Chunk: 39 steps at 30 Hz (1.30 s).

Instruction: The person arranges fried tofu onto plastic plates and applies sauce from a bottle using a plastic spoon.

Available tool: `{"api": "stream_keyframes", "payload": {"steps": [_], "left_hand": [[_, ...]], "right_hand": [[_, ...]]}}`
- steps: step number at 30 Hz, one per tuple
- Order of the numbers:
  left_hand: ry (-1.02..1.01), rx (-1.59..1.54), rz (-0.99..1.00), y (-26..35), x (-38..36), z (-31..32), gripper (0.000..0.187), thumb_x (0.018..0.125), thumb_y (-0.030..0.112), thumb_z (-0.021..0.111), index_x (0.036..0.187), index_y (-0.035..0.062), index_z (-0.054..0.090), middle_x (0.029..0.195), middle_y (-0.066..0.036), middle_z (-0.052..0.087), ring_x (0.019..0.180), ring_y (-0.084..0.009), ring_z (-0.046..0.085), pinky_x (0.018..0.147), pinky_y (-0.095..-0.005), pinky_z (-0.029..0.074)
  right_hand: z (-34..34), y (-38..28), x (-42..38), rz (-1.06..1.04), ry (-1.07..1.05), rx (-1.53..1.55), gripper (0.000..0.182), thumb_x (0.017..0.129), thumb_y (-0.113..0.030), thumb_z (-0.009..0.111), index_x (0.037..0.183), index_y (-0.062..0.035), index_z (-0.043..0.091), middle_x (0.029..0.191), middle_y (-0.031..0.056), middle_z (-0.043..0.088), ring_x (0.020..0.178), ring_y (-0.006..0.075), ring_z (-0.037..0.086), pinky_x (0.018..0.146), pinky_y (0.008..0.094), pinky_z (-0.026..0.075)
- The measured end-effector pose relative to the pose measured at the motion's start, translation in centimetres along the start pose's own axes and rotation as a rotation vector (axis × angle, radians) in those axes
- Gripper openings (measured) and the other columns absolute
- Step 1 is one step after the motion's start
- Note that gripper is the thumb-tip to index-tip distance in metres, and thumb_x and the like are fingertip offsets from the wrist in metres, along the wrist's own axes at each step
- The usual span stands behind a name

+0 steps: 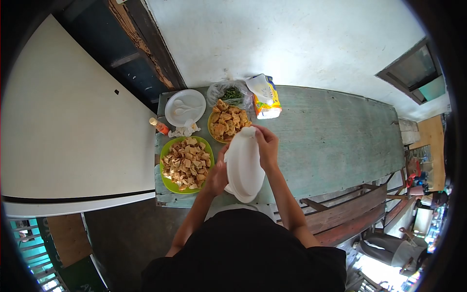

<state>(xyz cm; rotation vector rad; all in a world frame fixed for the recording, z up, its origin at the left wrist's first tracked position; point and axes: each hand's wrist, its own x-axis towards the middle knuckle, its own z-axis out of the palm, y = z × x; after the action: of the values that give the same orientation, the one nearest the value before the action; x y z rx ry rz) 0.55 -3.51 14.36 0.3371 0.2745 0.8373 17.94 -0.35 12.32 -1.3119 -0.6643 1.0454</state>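
A white oval foam food container (244, 163) is tilted up between my hands at the front edge of the table. My left hand (219, 176) grips its left side, with the fingers partly hidden. Pinched at the upper right rim is my right hand (266, 145). Left of my left hand sits a green plate (167, 184) heaped with cut tofu pieces (187, 163). Just beyond the container, golden fried pieces (227, 120) fill a yellow-green plate (210, 127). Part of another white item shows under the container, too covered to name.
At the back left are a white plate (169, 116) with white spoons (181, 109), a red sauce bottle (159, 126), and crumpled white plastic (185, 130). Green chillies (232, 93) lie in a clear bag near a tissue pack (266, 100). A wooden bench (340, 214) borders the table (331, 141); a person (394, 246) is at far right.
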Motion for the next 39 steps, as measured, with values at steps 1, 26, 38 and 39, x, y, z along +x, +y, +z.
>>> {"api": "stream_keyframes", "payload": {"steps": [1,26,38,39], "left_hand": [[-0.003,-0.056,-0.058,0.4,0.2,0.3,0.08,0.078,0.026,0.063,0.138,0.0108,0.013,0.125,-0.012,0.041,0.116,-0.0251,0.045,0.093,-0.0402,0.043],[-0.095,0.664,-0.103,0.5,-1.4,0.4,0.082,0.082,0.003,0.057,0.139,0.007,-0.002,0.135,-0.011,0.029,0.122,-0.0183,0.034,0.1,-0.0334,0.029],[-0.086,0.715,-0.154,-0.8,-2.5,-0.9,0.078,0.079,0.002,0.058,0.137,0.0087,0.006,0.133,-0.014,0.033,0.123,-0.0193,0.035,0.099,-0.0358,0.032],[-0.085,0.714,-0.158,-0.8,-2.4,-1.0,0.078,0.079,0.002,0.058,0.137,0.0087,0.006,0.133,-0.014,0.033,0.123,-0.0193,0.035,0.099,-0.0358,0.032]], "right_hand": [[0.6,-0.3,-0.3,-0.071,-0.1,-0.003,0.016,0.085,-0.007,0.054,0.094,-0.0005,0.064,0.092,0.0048,0.063,0.084,0.013,0.059,0.076,0.023,0.045],[1.1,-5.3,-3.0,-0.688,-0.271,-0.614,0.018,0.076,-0.003,0.061,0.094,-0.0018,0.063,0.104,0.0124,0.06,0.1,0.0287,0.057,0.088,0.036,0.044],[-2.0,1.6,-0.8,-0.028,0.164,-0.206,0.018,0.085,-0.011,0.057,0.089,0.0052,0.063,0.093,0.0104,0.063,0.088,0.0159,0.059,0.08,0.0275,0.044],[-1.9,1.2,-0.9,-0.024,0.167,-0.206,0.018,0.085,-0.011,0.057,0.089,0.0052,0.063,0.093,0.0104,0.063,0.088,0.0159,0.059,0.08,0.0275,0.044]]}}
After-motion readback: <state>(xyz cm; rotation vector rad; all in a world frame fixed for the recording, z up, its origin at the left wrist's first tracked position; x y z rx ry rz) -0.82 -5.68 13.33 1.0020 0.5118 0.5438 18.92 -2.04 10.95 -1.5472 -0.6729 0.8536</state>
